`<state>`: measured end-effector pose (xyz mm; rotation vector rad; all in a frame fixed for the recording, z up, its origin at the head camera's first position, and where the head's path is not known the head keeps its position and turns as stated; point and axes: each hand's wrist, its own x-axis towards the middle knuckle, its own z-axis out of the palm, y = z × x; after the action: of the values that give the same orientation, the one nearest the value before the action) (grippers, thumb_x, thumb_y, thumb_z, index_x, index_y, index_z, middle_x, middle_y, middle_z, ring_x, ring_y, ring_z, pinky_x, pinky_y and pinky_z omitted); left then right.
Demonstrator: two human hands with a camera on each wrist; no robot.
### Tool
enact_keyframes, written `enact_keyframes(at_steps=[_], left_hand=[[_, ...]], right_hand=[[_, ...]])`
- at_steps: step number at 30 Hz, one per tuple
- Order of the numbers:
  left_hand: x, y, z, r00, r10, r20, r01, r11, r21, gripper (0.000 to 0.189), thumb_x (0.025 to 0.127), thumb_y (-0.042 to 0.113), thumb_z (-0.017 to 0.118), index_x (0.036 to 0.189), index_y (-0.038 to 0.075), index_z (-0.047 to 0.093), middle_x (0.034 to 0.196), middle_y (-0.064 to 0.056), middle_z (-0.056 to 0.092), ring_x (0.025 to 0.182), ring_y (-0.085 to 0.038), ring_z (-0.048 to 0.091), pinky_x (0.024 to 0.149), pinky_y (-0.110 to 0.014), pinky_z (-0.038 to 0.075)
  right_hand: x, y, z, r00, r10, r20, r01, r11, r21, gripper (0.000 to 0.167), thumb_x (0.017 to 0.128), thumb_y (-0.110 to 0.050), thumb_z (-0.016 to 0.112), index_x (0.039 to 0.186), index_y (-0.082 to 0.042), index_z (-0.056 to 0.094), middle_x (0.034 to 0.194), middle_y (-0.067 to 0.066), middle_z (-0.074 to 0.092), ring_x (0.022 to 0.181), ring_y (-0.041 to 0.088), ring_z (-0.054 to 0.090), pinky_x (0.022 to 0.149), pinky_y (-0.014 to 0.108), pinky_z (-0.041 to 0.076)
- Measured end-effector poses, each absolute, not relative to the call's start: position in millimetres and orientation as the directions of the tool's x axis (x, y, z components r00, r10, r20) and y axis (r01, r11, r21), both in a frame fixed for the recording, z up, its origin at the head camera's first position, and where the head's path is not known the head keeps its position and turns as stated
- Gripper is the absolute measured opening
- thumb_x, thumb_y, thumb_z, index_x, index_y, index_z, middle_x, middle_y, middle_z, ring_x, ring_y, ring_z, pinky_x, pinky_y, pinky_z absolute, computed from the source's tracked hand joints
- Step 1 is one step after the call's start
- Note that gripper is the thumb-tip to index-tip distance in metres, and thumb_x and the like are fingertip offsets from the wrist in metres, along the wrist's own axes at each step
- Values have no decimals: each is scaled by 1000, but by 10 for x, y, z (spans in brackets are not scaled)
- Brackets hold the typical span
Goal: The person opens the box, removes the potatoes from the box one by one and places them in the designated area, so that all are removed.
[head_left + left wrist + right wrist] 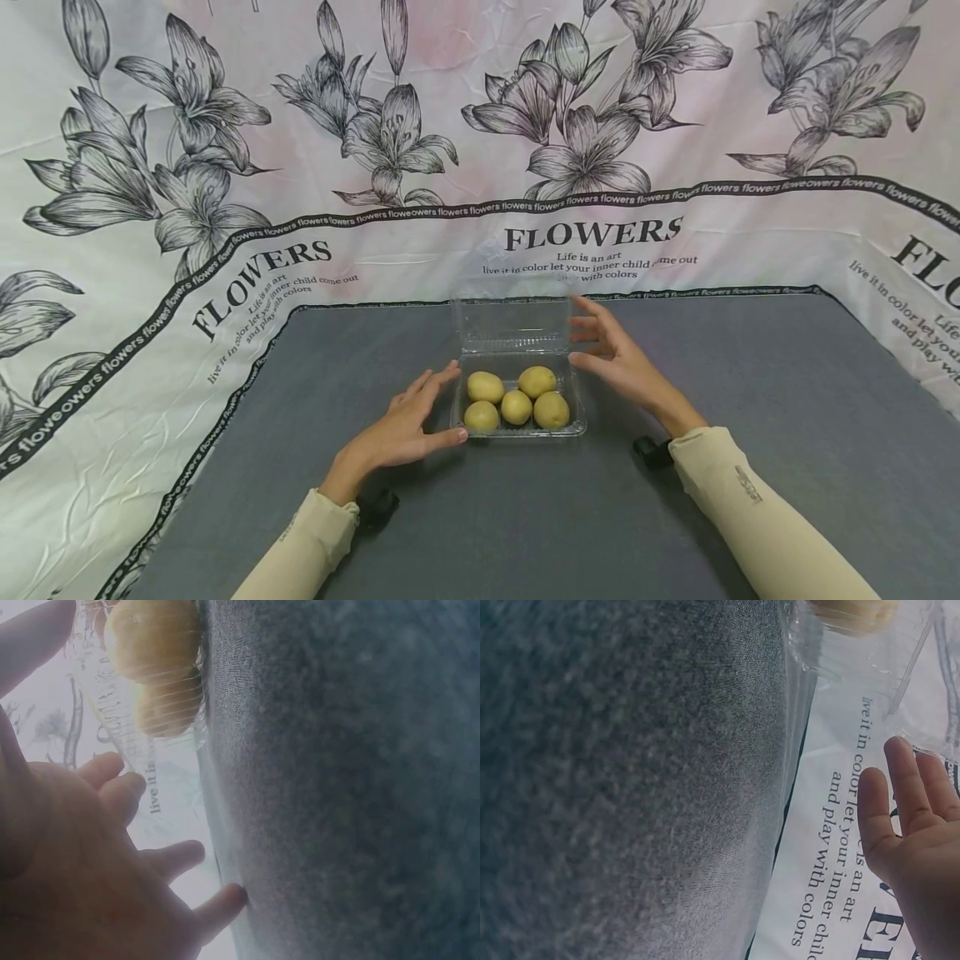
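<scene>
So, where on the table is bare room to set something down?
The grey table is bare in front of the clear container, left of the left hand, and right of the right hand. Crowded: inside the container, among five yellow fruits.

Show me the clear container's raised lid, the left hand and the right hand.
Raised lid [513, 325]: head view, on its clear panel.
Left hand [396, 427]: head view, middle of hand.
Right hand [624, 363]: head view, middle of hand.
</scene>
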<state>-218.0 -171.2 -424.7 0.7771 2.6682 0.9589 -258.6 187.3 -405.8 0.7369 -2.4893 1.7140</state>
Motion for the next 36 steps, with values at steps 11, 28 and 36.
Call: enact_keyframes(at_steps=[11, 28, 36], left_hand=[[-2186, -1717, -4244, -848, 529, -18, 395, 655, 644, 90, 94, 54, 67, 164, 27, 18, 172, 11, 10, 160, -36, 1, 120, -71, 7], [-2199, -1698, -4243, -854, 521, 7, 400, 646, 650, 89, 93, 52, 69, 164, 25, 22, 172, 10, 11, 160, -38, 3, 118, -74, 10], [-2196, -1702, -4246, -852, 523, 8, 403, 647, 647, 90, 92, 52, 69, 164, 25, 21, 172, 9, 12, 160, -38, 5, 118, -74, 10]], right_hand=[[-2675, 1858, -4076, -897, -346, 276, -390, 320, -864, 84, 99, -12, 66, 163, -34, 17, 152, 25, 43, 129, 40, 53, 104, 58, 44], [-2793, 1860, -4091, -922, -326, 208, -324, 360, -875, 85, 99, -17, 68, 164, -34, 15, 137, 22, 51, 120, 35, 57, 97, 51, 49], [-2830, 1861, -4094, -933, -326, 154, -276, 372, -886, 87, 98, -18, 69, 165, -28, 14, 132, 21, 52, 117, 31, 60, 88, 37, 54]])
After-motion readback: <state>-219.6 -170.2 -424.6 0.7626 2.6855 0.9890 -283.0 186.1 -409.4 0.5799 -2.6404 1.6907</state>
